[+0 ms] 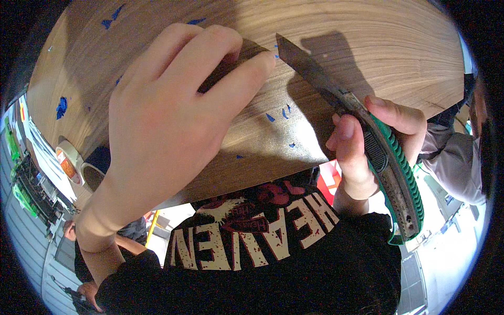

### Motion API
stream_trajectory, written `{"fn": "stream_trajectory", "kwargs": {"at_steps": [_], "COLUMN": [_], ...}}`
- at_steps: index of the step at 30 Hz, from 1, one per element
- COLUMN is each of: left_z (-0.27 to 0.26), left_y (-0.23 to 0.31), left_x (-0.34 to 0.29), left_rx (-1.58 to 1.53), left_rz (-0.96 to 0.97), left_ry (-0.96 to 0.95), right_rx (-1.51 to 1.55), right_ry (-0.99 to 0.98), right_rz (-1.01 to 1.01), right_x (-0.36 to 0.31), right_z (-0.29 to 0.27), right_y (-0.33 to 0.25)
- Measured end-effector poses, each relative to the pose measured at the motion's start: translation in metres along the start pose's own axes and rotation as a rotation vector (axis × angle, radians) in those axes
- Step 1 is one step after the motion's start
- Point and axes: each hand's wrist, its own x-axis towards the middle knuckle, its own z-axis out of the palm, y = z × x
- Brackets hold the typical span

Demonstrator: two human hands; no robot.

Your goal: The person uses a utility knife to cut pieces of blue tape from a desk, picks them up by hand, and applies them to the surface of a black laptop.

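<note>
A utility knife (377, 152) with a green and black handle is gripped in my right hand (356, 167). Its grey blade is extended and slants up and left, the tip close to the index finger of my left hand (163, 110). My left hand is over the wooden tabletop (415, 58), palm down with its fingers bent. A dark brown patch shows between those fingers; whether it is a held piece or shadow is unclear, and the fingertips are partly hidden. Small blue scraps (270, 117) lie on the wood below the blade.
A larger blue scrap (62, 107) lies on the left of the table, with more bits at the far edge. Tape rolls (73, 163) sit at the left edge. Another person's grey-clothed part (454, 168) shows at the right; another person's hand (69, 230) is at lower left.
</note>
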Motion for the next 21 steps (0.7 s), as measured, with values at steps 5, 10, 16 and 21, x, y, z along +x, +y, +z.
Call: {"fn": "stream_trajectory", "kwargs": {"at_steps": [5,10,16,21], "left_z": [0.0023,0.0028,0.0014,0.0014], "left_y": [-0.0004,-0.0006,0.0023,0.0025], "left_x": [0.0003,-0.0002,0.0007,0.0021], "left_rx": [-0.007,0.008,0.0,-0.006], "left_rz": [0.01,0.015,-0.003,0.001], "left_ry": [0.003,0.006,-0.008,-0.009], "right_rx": [0.002,0.027,0.044,0.051], "right_ry": [0.036,0.055,0.063,0.066], "right_rz": [-0.012,-0.017,-0.017,-0.015], "right_x": [-0.0016,-0.0002,0.0003,0.0], "right_z": [0.0013,0.0005,0.001,0.001], "right_y": [0.0064,0.0054,0.0057,0.0053]}}
